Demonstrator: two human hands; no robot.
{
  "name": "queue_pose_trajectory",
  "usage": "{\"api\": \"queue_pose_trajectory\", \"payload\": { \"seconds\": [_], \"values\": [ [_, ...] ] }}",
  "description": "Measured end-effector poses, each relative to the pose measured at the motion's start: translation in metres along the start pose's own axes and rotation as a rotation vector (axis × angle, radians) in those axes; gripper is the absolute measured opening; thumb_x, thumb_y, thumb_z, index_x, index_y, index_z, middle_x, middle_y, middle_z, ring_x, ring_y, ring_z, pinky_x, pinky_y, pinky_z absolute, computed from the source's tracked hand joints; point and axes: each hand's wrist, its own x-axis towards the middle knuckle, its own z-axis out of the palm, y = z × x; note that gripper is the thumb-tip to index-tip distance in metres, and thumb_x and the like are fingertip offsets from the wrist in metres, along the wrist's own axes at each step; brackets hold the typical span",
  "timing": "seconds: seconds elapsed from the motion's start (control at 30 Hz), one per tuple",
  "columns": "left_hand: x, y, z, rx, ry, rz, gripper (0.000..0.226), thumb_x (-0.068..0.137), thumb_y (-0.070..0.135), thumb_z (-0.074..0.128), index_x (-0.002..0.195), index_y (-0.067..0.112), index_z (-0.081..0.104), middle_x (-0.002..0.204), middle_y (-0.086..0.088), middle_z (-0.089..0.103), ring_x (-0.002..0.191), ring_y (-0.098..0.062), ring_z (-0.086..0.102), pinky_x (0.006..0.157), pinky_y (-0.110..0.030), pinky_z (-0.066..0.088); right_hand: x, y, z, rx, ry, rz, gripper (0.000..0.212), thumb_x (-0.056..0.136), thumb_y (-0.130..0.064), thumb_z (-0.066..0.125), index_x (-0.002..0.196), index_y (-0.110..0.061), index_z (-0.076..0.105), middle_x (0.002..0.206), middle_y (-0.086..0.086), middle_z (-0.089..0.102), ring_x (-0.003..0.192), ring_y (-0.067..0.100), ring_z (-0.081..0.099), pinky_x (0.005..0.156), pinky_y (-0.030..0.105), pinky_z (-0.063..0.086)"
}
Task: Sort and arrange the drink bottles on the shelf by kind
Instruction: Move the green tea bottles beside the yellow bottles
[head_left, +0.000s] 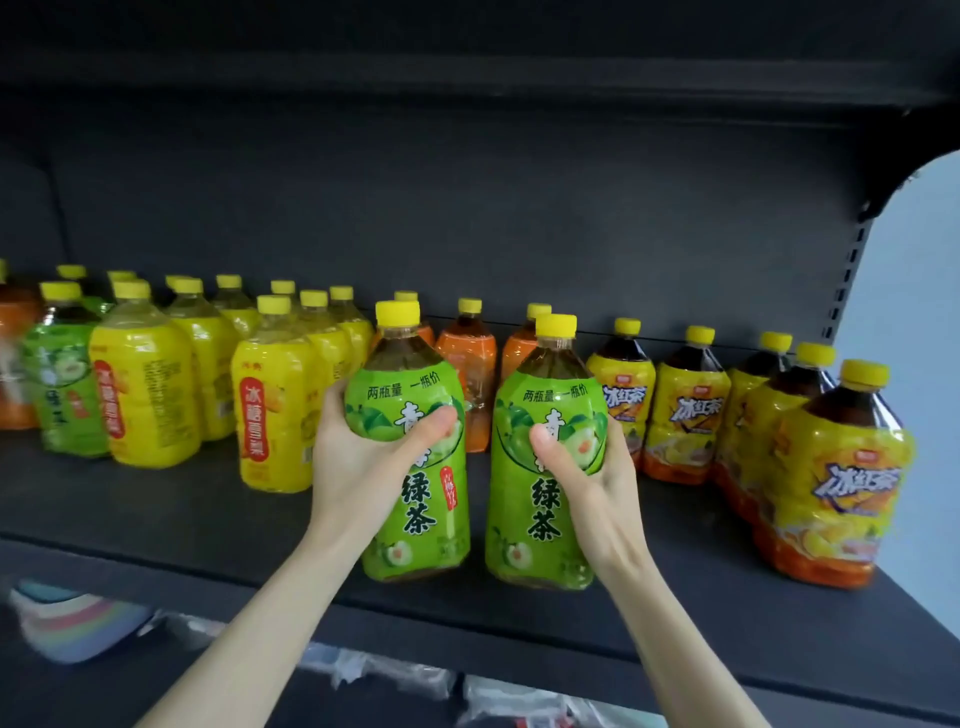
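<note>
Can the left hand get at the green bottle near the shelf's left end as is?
Probably not yet: the left hand grips a green tea bottle. The left-end green bottle stands in front with nothing before it, so the path itself looks free.

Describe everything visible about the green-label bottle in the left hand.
The green-label bottle is clear plastic with a yellow cap, brownish tea showing at the shoulder and a green wrap printed with fruit and Chinese characters. It is upright, capped, near the shelf front edge. The left hand grips its upper body, thumb across the label. A twin bottle is beside it, apart.
</note>
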Motion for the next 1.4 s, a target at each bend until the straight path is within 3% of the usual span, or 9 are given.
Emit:
{"api": "queue_pose_trajectory", "payload": {
  "seconds": [0.13,0.27,0.43,0.6,0.77,0.9,1.03,1.2,1.4],
  "values": [
    [0.0,0.022,-0.061,-0.007,0.033,0.035,0.084,0.044,0.044,0.08,0.119,0.024,0.049,0.092,0.011,0.069,0.077,0.003,0.067,0.061,-0.016,0.049,-0.019,-0.018,0.055,-0.001,-0.027,-0.035,0.089,0.057,-0.072,0.073,0.131,-0.029,0.049,0.123,-0.009,0.064,0.115,0.011,0.059,0.097,0.042,0.048],
    [0.001,0.028,-0.143,0.04,0.049,0.062,0.059,0.055,0.034,0.082,0.103,0.037,0.048,0.088,0.015,0.067,0.072,0.013,0.062,0.057,-0.003,0.043,-0.049,-0.028,0.13,0.03,-0.076,-0.066,0.066,0.063,-0.06,0.071,0.12,-0.031,0.057,0.109,-0.013,0.07,0.101,0.002,0.065,0.088,0.031,0.05],
    [0.012,0.022,-0.261,0.118,0.064,0.05,0.08,0.045,0.047,0.081,0.116,0.025,0.051,0.092,0.013,0.07,0.082,0.001,0.066,0.078,-0.027,0.048,-0.093,-0.025,0.243,0.041,-0.081,-0.058,0.068,0.059,-0.065,0.072,0.115,-0.029,0.059,0.105,-0.012,0.071,0.098,0.005,0.066,0.092,0.038,0.052],
    [0.045,0.021,-0.344,0.14,0.081,0.045,0.08,0.044,0.046,0.08,0.116,0.026,0.05,0.097,0.012,0.068,0.085,0.003,0.064,0.073,-0.02,0.045,-0.11,-0.03,0.331,0.018,-0.093,-0.027,0.047,0.061,-0.058,0.072,0.098,-0.044,0.048,0.085,-0.039,0.057,0.085,-0.031,0.05,0.071,-0.006,0.036],
    [0.095,0.011,-0.395,0.137,0.1,0.07,0.083,0.046,0.047,0.08,0.12,0.021,0.051,0.097,0.01,0.069,0.09,-0.005,0.066,0.084,-0.031,0.05,-0.098,-0.036,0.396,-0.005,-0.075,-0.05,0.037,0.064,-0.048,0.065,0.087,-0.039,0.038,0.082,-0.038,0.04,0.068,-0.039,0.041,0.059,-0.01,0.031],
    [0.139,-0.011,-0.421,0.128,0.086,0.086,0.082,0.046,0.049,0.08,0.118,0.024,0.051,0.1,0.009,0.069,0.093,-0.008,0.066,0.082,-0.031,0.05,-0.072,-0.016,0.44,-0.013,-0.054,-0.055,0.041,0.065,-0.056,0.076,0.09,-0.041,0.047,0.089,-0.031,0.057,0.08,-0.024,0.056,0.07,0.0,0.041],
    [0.186,-0.033,-0.434,0.14,0.06,0.1,0.061,0.055,0.038,0.082,0.104,0.039,0.046,0.1,0.015,0.064,0.087,0.011,0.059,0.069,-0.005,0.041,-0.043,0.011,0.483,-0.027,-0.005,-0.061,0.085,0.052,-0.076,0.069,0.119,-0.026,0.058,0.106,-0.01,0.07,0.099,0.006,0.064,0.091,0.038,0.052],
    [0.238,-0.064,-0.448,0.175,0.019,0.105,0.073,0.061,0.035,0.083,0.12,0.031,0.04,0.103,0.025,0.053,0.087,0.02,0.048,0.066,0.003,0.035,-0.018,0.024,0.523,-0.046,0.05,-0.059,0.086,0.06,-0.063,0.071,0.132,-0.021,0.047,0.094,-0.035,0.047,0.082,-0.018,0.049,0.085,0.017,0.037],
    [0.277,-0.09,-0.455,0.172,-0.077,0.107,0.083,0.065,0.03,0.082,0.134,0.025,0.035,0.098,0.035,0.039,0.074,0.041,0.034,0.063,0.01,0.029,-0.006,0.039,0.554,-0.126,0.147,-0.048,0.103,0.052,-0.069,0.066,0.139,-0.02,0.04,0.113,-0.024,0.051,0.103,-0.003,0.048,0.092,0.022,0.032]
  ]
}}
